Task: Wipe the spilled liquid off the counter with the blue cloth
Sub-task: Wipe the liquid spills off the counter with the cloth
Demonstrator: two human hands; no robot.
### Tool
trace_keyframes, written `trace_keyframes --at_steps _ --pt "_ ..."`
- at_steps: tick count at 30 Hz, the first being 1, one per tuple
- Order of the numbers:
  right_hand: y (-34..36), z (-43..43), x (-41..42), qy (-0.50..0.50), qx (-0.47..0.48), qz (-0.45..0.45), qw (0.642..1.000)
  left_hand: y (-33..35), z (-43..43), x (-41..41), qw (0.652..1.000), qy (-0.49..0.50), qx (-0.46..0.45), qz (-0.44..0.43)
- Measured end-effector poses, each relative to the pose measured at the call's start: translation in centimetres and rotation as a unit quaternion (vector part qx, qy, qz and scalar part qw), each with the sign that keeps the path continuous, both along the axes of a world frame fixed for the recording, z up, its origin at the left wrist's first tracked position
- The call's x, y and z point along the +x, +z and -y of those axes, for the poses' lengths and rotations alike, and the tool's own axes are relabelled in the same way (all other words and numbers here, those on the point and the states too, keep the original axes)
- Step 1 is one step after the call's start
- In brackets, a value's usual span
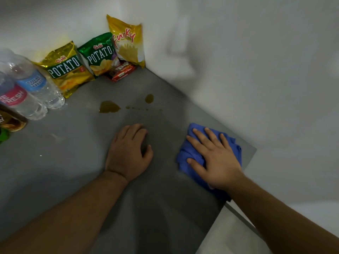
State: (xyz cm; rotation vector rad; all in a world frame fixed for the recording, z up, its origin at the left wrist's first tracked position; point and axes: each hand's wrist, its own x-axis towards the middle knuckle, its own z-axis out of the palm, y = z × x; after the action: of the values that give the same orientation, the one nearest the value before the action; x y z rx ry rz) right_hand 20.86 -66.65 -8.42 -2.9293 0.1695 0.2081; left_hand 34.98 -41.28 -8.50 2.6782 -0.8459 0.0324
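Note:
A crumpled blue cloth (pixel 186 158) lies near the right edge of the grey counter (pixel 73 162). My right hand (pixel 214 158) lies flat on top of it, fingers spread, thumb pressing its left side. My left hand (pixel 131 151) rests on the bare counter to the cloth's left, fingers curled down, holding nothing. Beyond both hands lies the brownish spilled liquid: a larger puddle (pixel 109 107), a smaller blot (pixel 149 98) and a row of tiny drops (pixel 139 108) between them. The cloth is well short of the spill.
Against the back wall stand chip bags: a yellow one (pixel 66 70), a green one (pixel 100 55), a tall yellow one (pixel 128 41), plus a red box (pixel 121 71). Two water bottles (pixel 34 85) stand at the left. The counter's corner edge (pixel 255 149) is just right of the cloth.

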Motion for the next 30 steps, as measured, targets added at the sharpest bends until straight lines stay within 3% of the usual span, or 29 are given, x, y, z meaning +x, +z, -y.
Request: trace_keyframes --at_steps 8,16,20,25,30 --pt "0.0 0.0 8.8 -0.072 0.010 0.012 0.997 -0.3 0.2 0.1 1.000 0.010 0.002 -0.007" --pt "0.3 -0.1 6.1 0.139 0.026 -0.006 0.990 -0.5 0.0 0.1 1.000 0.011 -0.011 -0.001" --pt "0.6 1.8 8.6 0.090 0.032 0.022 0.995 -0.4 0.1 0.1 1.000 0.010 -0.017 0.002" --pt "0.0 -2.6 16.5 0.009 0.005 0.020 1.000 -0.3 0.1 0.1 1.000 0.007 -0.008 -0.012" --pt "0.3 -4.7 14.9 0.136 0.022 0.019 0.990 -0.1 -0.2 0.1 0.999 -0.005 -0.044 -0.022"
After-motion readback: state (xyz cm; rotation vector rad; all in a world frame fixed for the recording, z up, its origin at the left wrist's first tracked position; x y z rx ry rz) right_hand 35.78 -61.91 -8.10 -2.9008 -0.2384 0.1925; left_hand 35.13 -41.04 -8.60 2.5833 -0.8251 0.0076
